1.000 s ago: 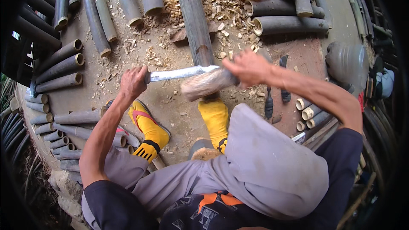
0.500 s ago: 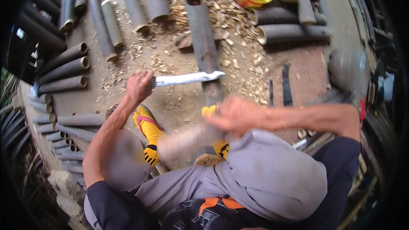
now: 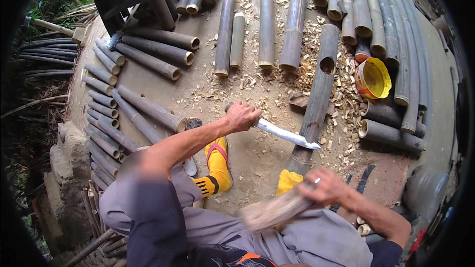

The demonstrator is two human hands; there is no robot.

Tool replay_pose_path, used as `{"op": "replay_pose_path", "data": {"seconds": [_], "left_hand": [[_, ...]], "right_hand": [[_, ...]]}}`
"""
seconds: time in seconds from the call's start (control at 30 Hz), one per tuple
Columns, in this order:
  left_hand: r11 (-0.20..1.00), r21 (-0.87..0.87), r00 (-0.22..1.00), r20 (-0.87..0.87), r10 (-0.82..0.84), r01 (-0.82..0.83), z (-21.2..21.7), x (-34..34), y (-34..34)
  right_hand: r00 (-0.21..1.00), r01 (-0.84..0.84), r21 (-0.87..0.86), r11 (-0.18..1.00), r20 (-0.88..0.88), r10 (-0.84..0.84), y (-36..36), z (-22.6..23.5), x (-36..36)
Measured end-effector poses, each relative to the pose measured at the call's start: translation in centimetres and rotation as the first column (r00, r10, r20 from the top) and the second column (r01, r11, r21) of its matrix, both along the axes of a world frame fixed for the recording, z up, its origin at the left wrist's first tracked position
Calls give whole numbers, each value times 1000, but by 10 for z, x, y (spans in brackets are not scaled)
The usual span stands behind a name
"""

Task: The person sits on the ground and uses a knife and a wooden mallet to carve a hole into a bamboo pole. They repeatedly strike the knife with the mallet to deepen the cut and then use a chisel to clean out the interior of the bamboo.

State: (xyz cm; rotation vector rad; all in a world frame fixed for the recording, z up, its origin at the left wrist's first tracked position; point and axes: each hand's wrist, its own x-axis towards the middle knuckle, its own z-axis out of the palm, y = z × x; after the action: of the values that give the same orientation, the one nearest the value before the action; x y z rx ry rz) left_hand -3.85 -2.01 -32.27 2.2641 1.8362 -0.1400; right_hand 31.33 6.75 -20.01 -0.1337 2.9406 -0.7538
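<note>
My left hand (image 3: 242, 116) is closed around the handle of a curved-tip machete (image 3: 283, 132). Its bright blade reaches rightward, and the tip lies over a cutout in a thick bamboo pole (image 3: 316, 101). Another opening is cut farther up that pole. In my right hand (image 3: 324, 186), closed round its grip, is a blurred wooden mallet (image 3: 277, 210), held over my lap, apart from the blade. A foot in a yellow sock (image 3: 288, 182) is at the pole's near end; my other yellow-socked foot (image 3: 217, 168) stands to the left in a thong sandal.
Wood chips (image 3: 346, 113) litter the ground around the pole. A yellow bucket (image 3: 374, 78) stands at the right, near stacked bamboo lengths (image 3: 391, 138). More bamboo pieces (image 3: 148, 109) lie at the left. Dark tools (image 3: 365, 178) lie beyond my right hand.
The view has turned left, so the scene sits farther right. The mallet and right hand have come back toward my lap. The machete tip stays at the pole's cutout.
</note>
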Motion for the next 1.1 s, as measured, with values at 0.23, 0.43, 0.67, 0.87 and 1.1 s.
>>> {"op": "replay_pose_path", "data": {"seconds": [0.23, 0.43, 0.67, 0.87, 1.1], "left_hand": [[998, 37, 999, 31, 40, -41, -3, 0, -14], [976, 191, 989, 126, 83, -106, 18, 22, -3], [945, -78, 939, 119, 324, -317, 36, 58, -56], [844, -416, 843, 263, 469, -340, 80, 68, -70], [752, -601, 751, 357, 555, -270, 91, 76, -73]], "right_hand": [[795, 558, 21, 830, 274, -541, -6, -14, 25], [194, 962, -239, 131, 263, -945, -98, -93, 103], [-205, 968, -3, -249, 563, -800, -142, -72, 95], [-28, 963, -211, -167, 540, -841, -148, -78, 96], [-56, 935, -228, -273, 664, -746, -134, -72, 102]]}}
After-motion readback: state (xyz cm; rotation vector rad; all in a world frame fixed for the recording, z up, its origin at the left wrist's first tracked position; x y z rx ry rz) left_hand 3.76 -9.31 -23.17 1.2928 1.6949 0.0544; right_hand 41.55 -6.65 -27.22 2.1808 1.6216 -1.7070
